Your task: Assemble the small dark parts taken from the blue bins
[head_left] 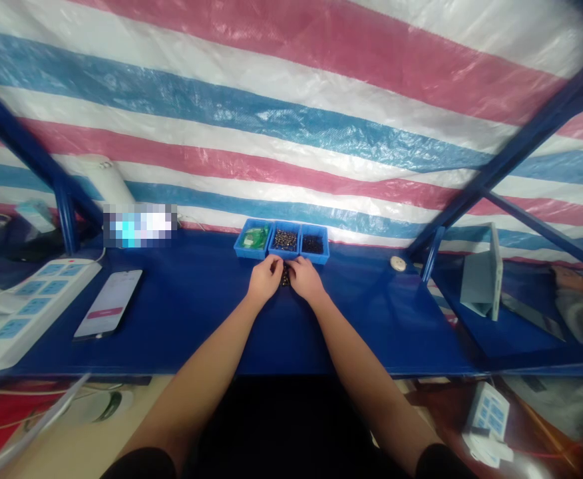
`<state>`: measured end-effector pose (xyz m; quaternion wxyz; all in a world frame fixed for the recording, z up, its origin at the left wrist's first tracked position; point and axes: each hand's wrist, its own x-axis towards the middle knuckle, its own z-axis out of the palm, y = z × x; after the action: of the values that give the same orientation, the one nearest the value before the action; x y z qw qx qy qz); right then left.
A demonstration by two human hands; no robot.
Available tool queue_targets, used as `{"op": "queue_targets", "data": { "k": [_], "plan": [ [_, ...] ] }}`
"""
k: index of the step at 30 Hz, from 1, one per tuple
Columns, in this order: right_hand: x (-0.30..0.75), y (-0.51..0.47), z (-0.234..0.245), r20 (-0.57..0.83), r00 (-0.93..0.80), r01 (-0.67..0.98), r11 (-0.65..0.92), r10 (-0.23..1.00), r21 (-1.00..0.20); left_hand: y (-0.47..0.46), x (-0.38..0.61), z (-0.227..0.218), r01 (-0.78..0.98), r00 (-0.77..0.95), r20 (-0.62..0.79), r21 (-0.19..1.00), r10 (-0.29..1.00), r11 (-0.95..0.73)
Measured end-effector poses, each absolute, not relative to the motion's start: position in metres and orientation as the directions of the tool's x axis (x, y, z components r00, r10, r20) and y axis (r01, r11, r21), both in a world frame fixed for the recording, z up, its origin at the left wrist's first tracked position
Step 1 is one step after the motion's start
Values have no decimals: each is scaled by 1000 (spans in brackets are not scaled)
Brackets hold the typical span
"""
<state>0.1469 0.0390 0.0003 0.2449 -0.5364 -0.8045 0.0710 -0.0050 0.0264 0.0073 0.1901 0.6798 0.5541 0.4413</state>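
My left hand (pixel 265 279) and my right hand (pixel 307 278) meet at the middle of the blue table, just in front of three joined blue bins. The fingers of both are curled together in a pinch, and what sits between the fingertips is too small to make out. Between the hands lies a small cluster of dark and brass-coloured parts (pixel 285 277). The left bin (pixel 249 253) holds a green plastic bag (pixel 255 237). Small brassy pieces (pixel 286 239) fill the middle bin, and small black pieces (pixel 313 244) the right one.
On the left lie a phone (pixel 108 305) and a large white power strip (pixel 52 299). A round whitish object (pixel 398 263) sits at the right rear. Blue frame bars (pixel 501 156) slope along both sides, before a striped plastic sheet (pixel 271 120). At far right, another person's hand (pixel 571 278) shows.
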Motion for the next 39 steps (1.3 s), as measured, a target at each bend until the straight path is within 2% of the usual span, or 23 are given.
{"op": "queue_targets", "data": {
  "k": [8, 11, 14, 16, 19, 25, 39],
  "plan": [
    [157, 35, 2, 355, -278, 777, 426, 893, -463, 25, -5, 8, 590, 0, 396, 741, 918, -320],
    [157, 34, 2, 381, -240, 686, 434, 893, -584, 25, -4, 9, 583, 12, 393, 745, 920, -326],
    [155, 35, 3, 391, -160, 520, 414, 906, -747, 25, -4, 9, 573, 36, 388, 747, 921, -337],
    [154, 35, 3, 411, -109, 430, 415, 905, -802, 25, -4, 8, 566, 65, 388, 745, 919, -354],
    [153, 35, 5, 431, -65, 360, 424, 900, -831, 25, -3, 7, 558, 115, 389, 736, 914, -383],
    [151, 34, 7, 385, 16, 273, 367, 923, -889, 24, -3, 6, 513, 168, 378, 755, 910, -409],
    [151, 35, 9, 326, -29, 182, 326, 945, -928, 24, -2, 7, 498, 155, 390, 762, 908, -413]
  ]
}}
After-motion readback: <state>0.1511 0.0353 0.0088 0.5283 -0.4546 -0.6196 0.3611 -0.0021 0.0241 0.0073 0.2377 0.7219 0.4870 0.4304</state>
